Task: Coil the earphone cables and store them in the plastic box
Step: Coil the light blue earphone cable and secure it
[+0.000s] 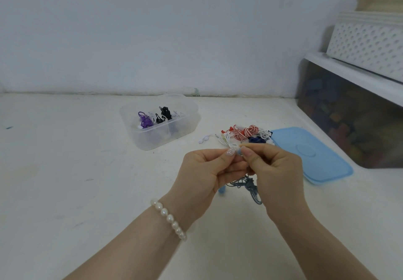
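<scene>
We see both hands raised over the white tabletop [65, 170] — the left hand [207, 170] and right hand [277, 170] pinch a grey-blue earphone cable [250, 187], its tangle dangling beneath. Beyond lie loose red-white, white and navy earphone bundles [246, 134] beside a light blue plastic lid [309, 155]. Farther left sits the clear plastic box [160, 122] holding coiled purple and black earphones [152, 119].

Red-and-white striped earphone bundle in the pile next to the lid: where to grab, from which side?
Probably pinch the red-and-white bundle across its wound middle, coming from above and the near side. It lies flat on the table, loops thickest there. The white earphones and dark blue ones crowd its near edge and the blue lid lies to its right, so a low sideways grip would snag them.
</scene>
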The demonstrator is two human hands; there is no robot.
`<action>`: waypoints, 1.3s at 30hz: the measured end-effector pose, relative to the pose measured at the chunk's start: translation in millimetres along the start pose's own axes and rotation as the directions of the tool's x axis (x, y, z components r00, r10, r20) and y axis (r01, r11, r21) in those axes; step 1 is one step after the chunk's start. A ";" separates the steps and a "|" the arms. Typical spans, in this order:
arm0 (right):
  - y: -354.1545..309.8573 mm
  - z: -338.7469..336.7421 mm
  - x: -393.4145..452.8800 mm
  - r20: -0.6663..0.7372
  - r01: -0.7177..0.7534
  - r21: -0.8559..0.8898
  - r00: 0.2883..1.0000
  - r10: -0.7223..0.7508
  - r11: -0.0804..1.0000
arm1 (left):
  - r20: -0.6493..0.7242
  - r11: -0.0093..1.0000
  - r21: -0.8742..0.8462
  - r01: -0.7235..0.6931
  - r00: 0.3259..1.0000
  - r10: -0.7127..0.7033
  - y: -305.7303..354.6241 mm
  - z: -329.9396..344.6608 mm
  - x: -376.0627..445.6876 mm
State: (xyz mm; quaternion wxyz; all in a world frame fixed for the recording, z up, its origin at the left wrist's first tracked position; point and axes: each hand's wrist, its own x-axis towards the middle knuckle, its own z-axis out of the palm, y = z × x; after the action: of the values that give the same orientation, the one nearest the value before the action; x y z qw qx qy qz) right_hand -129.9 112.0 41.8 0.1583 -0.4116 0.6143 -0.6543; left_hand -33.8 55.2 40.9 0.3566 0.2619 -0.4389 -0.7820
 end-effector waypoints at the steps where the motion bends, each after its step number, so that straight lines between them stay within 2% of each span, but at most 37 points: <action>1: -0.4 0.3 -0.4 -0.006 0.003 0.000 1.000 -0.003 1.000 | 0.001 1.000 0.004 -0.007 1.000 0.007 0.0 0.5 -0.5; 5: -0.6 -0.5 -2.1 -0.025 0.026 -0.012 0.999 -0.027 1.000 | 0.002 1.000 0.003 -0.024 1.000 0.024 -1.0 1.1 -1.4; 8: 1.3 -1.2 -2.7 -0.040 0.125 -0.127 0.991 -0.131 0.984 | -0.004 0.997 0.041 -0.066 0.998 0.067 -2.1 2.0 -2.6; 12: 3.3 -1.6 -1.2 -0.013 0.260 -0.295 0.961 -0.276 0.919 | -0.004 0.926 0.291 -0.241 0.967 0.253 -2.5 2.3 -6.4; 15: 0.9 -4.2 -0.6 0.006 0.276 -0.304 0.958 -0.288 0.912 | 0.029 0.866 0.401 -0.299 0.949 0.314 2.0 2.0 -8.8; 16: -1.0 -6.0 0.4 0.020 0.260 -0.266 0.964 -0.264 0.928 | 0.023 0.888 0.369 -0.274 0.958 0.286 4.9 1.6 -8.5; 19: -9.6 -12.4 4.3 0.092 0.106 -0.024 0.990 -0.104 0.994 | 0.029 0.989 0.114 -0.092 0.996 0.090 13.7 -0.8 -5.6; 23: -12.6 -15.3 5.5 0.198 -0.044 0.178 0.980 0.008 0.983 | 0.105 0.990 -0.093 0.105 0.990 -0.095 18.6 -0.3 -6.5; 30: -13.8 -15.6 3.6 0.244 -0.113 0.228 0.968 0.056 0.967 | 0.148 0.961 -0.169 0.218 0.970 -0.194 17.2 -1.0 -3.8; 36: -14.6 -16.1 2.5 0.321 -0.244 0.282 0.935 0.149 0.928 | 0.160 0.965 -0.157 0.211 0.969 -0.186 14.6 -1.4 -2.2; 39: -12.1 -15.2 2.3 0.312 -0.270 0.289 0.934 0.176 0.919 | 0.117 0.982 -0.112 0.152 0.983 -0.139 10.6 -0.6 -1.5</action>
State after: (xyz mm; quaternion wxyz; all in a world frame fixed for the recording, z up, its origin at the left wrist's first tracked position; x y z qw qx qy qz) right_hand -138.8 123.0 55.3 0.3838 -0.3947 0.5119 -0.6595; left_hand -28.9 52.2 50.1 0.2890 0.2283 -0.3895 -0.8442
